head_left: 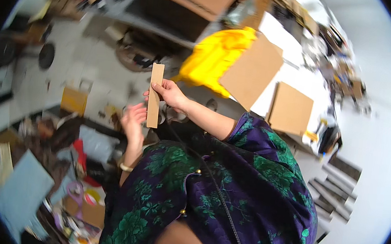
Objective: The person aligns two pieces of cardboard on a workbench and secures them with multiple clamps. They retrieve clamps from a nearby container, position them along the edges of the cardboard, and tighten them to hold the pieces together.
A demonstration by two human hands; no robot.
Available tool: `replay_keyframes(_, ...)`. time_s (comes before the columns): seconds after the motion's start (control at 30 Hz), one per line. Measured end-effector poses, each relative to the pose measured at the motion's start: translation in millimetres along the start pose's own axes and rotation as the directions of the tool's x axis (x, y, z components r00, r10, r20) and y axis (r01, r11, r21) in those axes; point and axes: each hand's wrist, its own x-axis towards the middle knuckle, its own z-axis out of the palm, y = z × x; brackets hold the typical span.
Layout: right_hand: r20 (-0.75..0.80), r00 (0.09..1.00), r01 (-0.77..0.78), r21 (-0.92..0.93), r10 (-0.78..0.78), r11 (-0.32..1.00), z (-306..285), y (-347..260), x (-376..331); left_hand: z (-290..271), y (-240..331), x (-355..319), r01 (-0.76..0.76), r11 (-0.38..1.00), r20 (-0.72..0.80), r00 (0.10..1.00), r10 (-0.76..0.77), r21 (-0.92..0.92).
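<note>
In my right hand [172, 94] is a narrow, flat strip of tan cardboard [153, 112], held upright with the thumb across its front and the fingers behind. My left hand [134, 118], with a pale bangle at its wrist, is just left of the strip's lower half. Its fingers are apart and slightly blurred, and nothing shows in them. Whether a fingertip touches the strip's edge I cannot tell. Beyond my right hand hangs a bright yellow plastic bag or cloth [213, 58], partly under a flat cardboard sheet [254, 70].
A second cardboard piece [292, 108] lies on the white table [305, 81] at right. Clutter fills the lower left: a light blue board [24, 190], purple-handled scissors [74, 192] and a grey plastic bag [97, 143]. A dark-sided table [163, 17] stands ahead.
</note>
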Motion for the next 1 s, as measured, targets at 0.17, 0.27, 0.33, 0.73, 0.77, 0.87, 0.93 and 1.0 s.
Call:
replay_keyframes(0.17,-0.405,0.85,0.375,0.017,-0.337,0.927,-103.5,-50.9,-75.2,-12.8,-36.6,65.3,0.083,0.905,0.167,0.972,-0.167,0.417)
replay_keyframes(0.27,-0.581,0.614,0.41,-0.343,-0.534,0.845,-157.9,-69.2,-154.4,20.6,-43.0,74.2,-0.353,0.156,0.346,0.936,0.069,0.923)
replay_keyframes(0.33,-0.601,0.529,0.222,-0.583,-0.599,0.782,-202.3,-62.7,-210.7,68.1,-30.1,70.5,-0.529,0.066,0.516,0.843,0.151,0.846)
replay_keyframes(0.73,-0.847,0.475,0.151,-0.188,-0.238,0.97,-365.5,-10.7,-362.4,407.7,-105.9,22.5,-0.33,0.127,0.303,0.934,0.19,0.936)
replay_keyframes(0.77,-0.846,0.474,0.118,-0.214,-0.245,0.97,-373.9,-15.8,-374.2,399.8,-111.7,38.3,-0.274,0.137,0.258,0.958,0.125,0.952)
replay_keyframes(0.87,-0.854,0.473,0.149,-0.164,-0.216,0.975,-408.3,-10.5,-397.0,395.0,-119.2,40.0,-0.237,0.235,0.221,0.971,0.096,0.943)
replay_keyframes(0.93,-0.854,0.46,0.163,-0.187,-0.243,0.969,-424.8,-7.6,-406.2,380.7,-136.8,53.4,-0.324,0.477,0.271,0.946,0.177,0.817)
replay_keyframes(1.0,-0.861,0.428,0.193,-0.209,-0.274,0.959,-429.8,-11.6,-411.2,378.0,-130.2,53.1,-0.363,0.624,0.245,0.931,0.269,0.692)
